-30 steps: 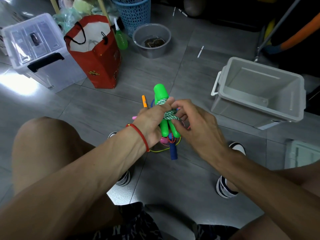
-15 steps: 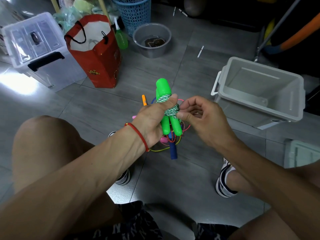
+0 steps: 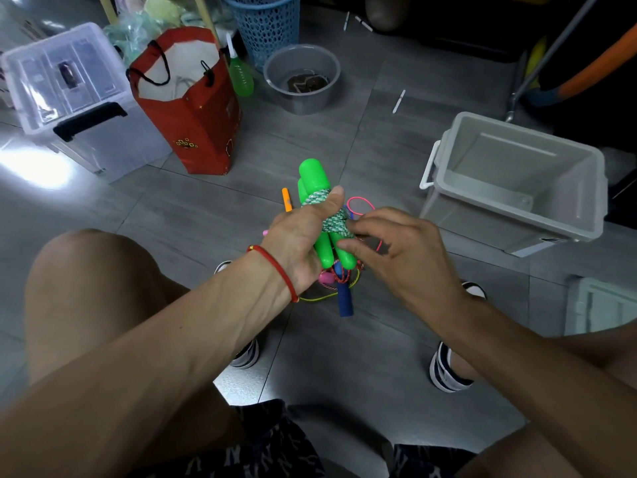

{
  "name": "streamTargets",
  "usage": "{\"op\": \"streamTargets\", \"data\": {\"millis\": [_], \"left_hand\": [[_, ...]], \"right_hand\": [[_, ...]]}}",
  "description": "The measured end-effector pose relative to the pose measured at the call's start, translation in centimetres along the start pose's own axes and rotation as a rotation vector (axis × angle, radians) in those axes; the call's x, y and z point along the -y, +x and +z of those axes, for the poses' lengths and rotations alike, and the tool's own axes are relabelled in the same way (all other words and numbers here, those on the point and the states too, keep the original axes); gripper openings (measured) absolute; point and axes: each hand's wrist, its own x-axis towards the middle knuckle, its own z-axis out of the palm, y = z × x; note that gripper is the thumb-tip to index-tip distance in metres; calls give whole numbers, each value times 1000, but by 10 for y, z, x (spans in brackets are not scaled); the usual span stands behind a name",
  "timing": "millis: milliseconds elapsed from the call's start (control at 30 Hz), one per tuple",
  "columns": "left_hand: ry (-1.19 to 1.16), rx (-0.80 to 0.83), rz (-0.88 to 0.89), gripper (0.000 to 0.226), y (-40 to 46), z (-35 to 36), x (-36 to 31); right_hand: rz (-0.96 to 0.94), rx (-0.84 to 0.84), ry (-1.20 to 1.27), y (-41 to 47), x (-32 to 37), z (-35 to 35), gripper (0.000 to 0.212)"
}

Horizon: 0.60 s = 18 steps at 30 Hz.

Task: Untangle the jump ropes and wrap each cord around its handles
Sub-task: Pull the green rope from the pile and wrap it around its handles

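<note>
Green plastic jump-rope handles (image 3: 315,188), a pair held side by side, stand upright in the left hand (image 3: 300,239), above the floor between the knees. The green-and-white braided cord (image 3: 332,220) sits wound around their middle, the left thumb pressed flat over the upper turns. Half a second ago the right hand (image 3: 396,257) was pinching the cord at the coil; now its fingers are spread and relaxed just beside the wrap, with nothing visibly held. That suggests the winding on this rope is finished or nearly so, with the end likely tucked. Below, on the grey tiled floor (image 3: 344,374), the tangle of thin coloured ropes (image 3: 339,279) with the blue handle (image 3: 345,303) and the orange handle (image 3: 286,199) is not yet sorted.
</note>
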Motion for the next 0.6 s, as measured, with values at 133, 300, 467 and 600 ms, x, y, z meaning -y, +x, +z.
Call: {"op": "streamTargets", "data": {"millis": [133, 300, 467, 600], "left_hand": [[19, -14, 5, 50, 1, 1, 4], [26, 14, -24, 30, 1, 1, -2], [60, 37, -51, 28, 3, -1, -4], [98, 65, -65, 30, -1, 0, -6]], "right_hand": [[122, 31, 175, 8, -7, -4, 18], [-202, 15, -267, 4, -7, 1, 14], [-49, 68, -16, 10, -11, -2, 8], [156, 138, 230, 16, -11, -12, 9]]}}
